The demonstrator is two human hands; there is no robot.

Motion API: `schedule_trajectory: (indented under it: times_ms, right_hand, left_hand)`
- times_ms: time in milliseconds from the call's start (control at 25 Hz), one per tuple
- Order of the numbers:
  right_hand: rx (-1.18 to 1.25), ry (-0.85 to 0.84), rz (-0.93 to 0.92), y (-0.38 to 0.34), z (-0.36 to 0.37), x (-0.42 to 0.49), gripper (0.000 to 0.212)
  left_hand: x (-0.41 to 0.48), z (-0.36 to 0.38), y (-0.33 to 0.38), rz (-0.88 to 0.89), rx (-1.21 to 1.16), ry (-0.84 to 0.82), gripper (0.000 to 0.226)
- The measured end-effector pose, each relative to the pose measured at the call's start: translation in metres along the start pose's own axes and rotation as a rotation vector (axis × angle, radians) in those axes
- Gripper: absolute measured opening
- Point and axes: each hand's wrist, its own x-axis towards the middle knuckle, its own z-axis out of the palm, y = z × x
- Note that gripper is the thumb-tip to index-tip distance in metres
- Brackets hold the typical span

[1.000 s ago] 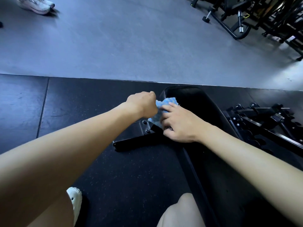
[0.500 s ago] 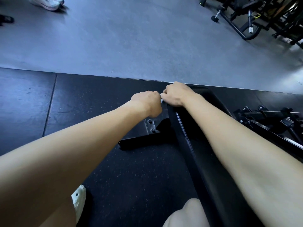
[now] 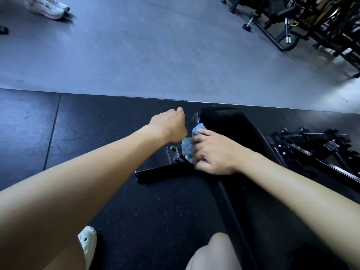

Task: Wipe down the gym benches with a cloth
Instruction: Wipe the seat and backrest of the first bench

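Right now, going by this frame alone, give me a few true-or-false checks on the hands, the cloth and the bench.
1. The right hand holds the cloth at the left edge of the bench. True.
2. The cloth is red. False: it is blue.
3. The bench stands on the grey floor. False: it stands on the black mat.
4. Sneakers show at the top left. True.
5. The left hand lies flat on top of the bench. False: it is to the left of the bench, not on top of it.
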Motion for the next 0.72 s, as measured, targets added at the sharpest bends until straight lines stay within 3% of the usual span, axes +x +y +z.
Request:
schedule_trajectory:
  times_ms: [80,200,280,360,520,640,720]
  right_hand:
    - [-0.010,0.004,0.059,0.015,-0.005,0.025,0.044]
    - [0.048,-0.061,0.294,0.039,-0.017,0.063,0.061]
    - [0.265,-0.075,0.557,0.050,-0.025,0.077,0.052]
    - [0.376,-0.083,0.674,0.055,-0.021,0.087,0.047]
    - [0.221,0.033,0.432,0.024,0.012,0.052,0.049]
    - [0.318,0.153,0.185,-0.008,0.015,-0.008,0.042]
    - [0.417,0.243,0.147,-0.013,0.017,-0.031,0.039]
  left_hand:
    - [0.001,0.001,0.001,-0.017,-0.012,0.003,0.012]
    - [0.000,0.002,0.004,-0.030,0.012,-0.007,0.019]
    - [-0.003,0.004,0.007,-0.024,0.031,-0.009,0.010]
    - [-0.006,0.004,0.009,-0.026,0.048,-0.004,0.006]
    - [-0.007,0.001,0.014,-0.045,0.036,-0.021,0.016]
    - [-0.005,0.005,0.020,-0.009,-0.011,0.003,0.028]
    - [-0.003,0.009,0.029,0.091,-0.064,0.061,0.028]
